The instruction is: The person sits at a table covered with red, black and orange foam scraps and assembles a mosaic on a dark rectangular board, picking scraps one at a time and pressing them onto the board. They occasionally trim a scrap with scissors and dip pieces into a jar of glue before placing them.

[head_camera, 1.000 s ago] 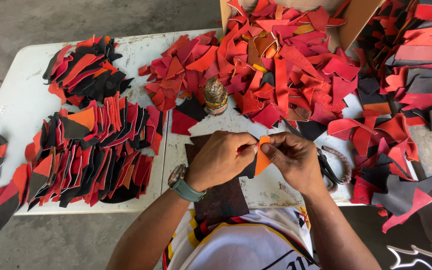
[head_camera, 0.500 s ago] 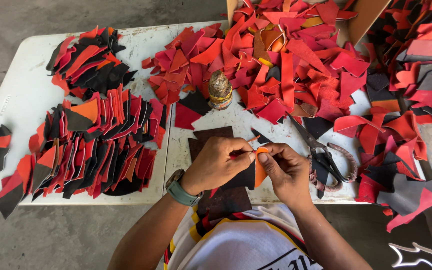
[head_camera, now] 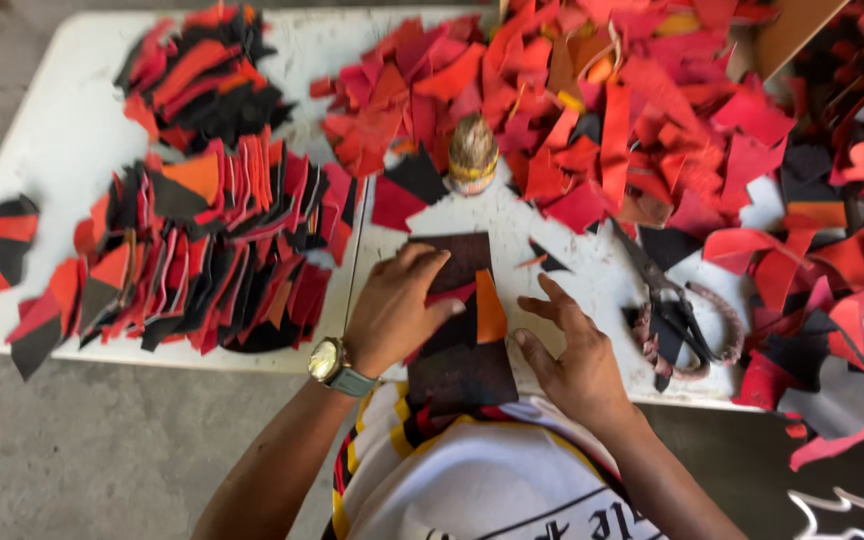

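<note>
While the left hand [head_camera: 397,310] lies flat with fingers pressed down on a dark brown leather piece [head_camera: 457,262], the right hand [head_camera: 577,355] hovers just right of it, fingers spread and holding nothing. An orange triangular piece [head_camera: 490,308] rests on that dark piece, between the two hands. Beyond the dark piece stands a small glue bottle [head_camera: 473,155]; right of it lie scissors [head_camera: 667,310] on the white table [head_camera: 52,130]. Left of the dark piece sits a fanned stack of red and black cut pieces [head_camera: 192,250]; beyond and to its right sprawls a loose heap of red scraps [head_camera: 602,110].
</note>
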`<state>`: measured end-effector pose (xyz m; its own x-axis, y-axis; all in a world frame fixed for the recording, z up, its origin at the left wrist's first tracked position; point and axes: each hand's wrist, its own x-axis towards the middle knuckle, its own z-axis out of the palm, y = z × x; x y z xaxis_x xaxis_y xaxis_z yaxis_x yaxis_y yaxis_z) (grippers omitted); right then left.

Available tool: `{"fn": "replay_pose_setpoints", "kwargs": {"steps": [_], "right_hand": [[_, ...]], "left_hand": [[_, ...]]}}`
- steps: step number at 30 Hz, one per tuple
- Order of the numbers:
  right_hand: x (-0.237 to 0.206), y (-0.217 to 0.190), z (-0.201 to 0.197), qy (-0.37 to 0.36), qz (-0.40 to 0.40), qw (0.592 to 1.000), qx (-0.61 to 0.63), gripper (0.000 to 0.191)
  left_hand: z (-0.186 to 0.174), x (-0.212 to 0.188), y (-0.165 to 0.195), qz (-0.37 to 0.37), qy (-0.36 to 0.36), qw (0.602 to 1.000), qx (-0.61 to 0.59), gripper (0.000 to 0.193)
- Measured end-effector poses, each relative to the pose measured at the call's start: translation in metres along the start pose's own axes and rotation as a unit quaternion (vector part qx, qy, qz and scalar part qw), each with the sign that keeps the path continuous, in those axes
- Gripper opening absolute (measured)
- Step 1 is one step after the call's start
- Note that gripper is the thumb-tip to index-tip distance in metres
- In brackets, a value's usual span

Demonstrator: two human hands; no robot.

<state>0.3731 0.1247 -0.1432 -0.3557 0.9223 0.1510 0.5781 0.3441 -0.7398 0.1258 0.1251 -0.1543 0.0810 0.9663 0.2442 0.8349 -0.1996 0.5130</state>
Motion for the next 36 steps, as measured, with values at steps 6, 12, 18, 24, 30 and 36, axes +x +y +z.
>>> {"fn": "replay_pose_setpoints", "kwargs": {"steps": [6, 12, 18, 24, 30, 36], "right_hand": [[-0.012, 0.001, 0.032, -0.093, -0.151, 0.978, -0.108, 0.074], [0.052, 0.005, 0.043, 0.027, -0.201, 0.956, -0.211, 0.054], [0.021, 0.013, 0.0, 0.033, -0.127, 0.989, -0.07, 0.05], [-0.007, -0.007, 0.026, -0.08, -0.142, 0.959, -0.231, 0.057], [0.024, -0.008, 0.042, -0.091, -0.104, 0.956, -0.257, 0.062], [0.01, 0.009, 0.031, 0.011, -0.118, 0.984, -0.132, 0.076]], "left_hand": [[0.013, -0.033, 0.0, 0.059, -0.02, 0.998, -0.027, 0.044], [0.008, -0.031, -0.002, 0.02, -0.078, 0.996, -0.029, 0.04], [0.012, -0.033, -0.002, 0.067, -0.02, 0.998, 0.002, 0.05], [0.009, -0.024, 0.001, 0.064, -0.103, 0.992, 0.033, 0.067], [0.01, 0.008, -0.006, 0.074, -0.149, 0.983, 0.083, 0.066], [0.023, -0.013, -0.007, 0.04, -0.008, 0.999, 0.011, 0.065]]}}
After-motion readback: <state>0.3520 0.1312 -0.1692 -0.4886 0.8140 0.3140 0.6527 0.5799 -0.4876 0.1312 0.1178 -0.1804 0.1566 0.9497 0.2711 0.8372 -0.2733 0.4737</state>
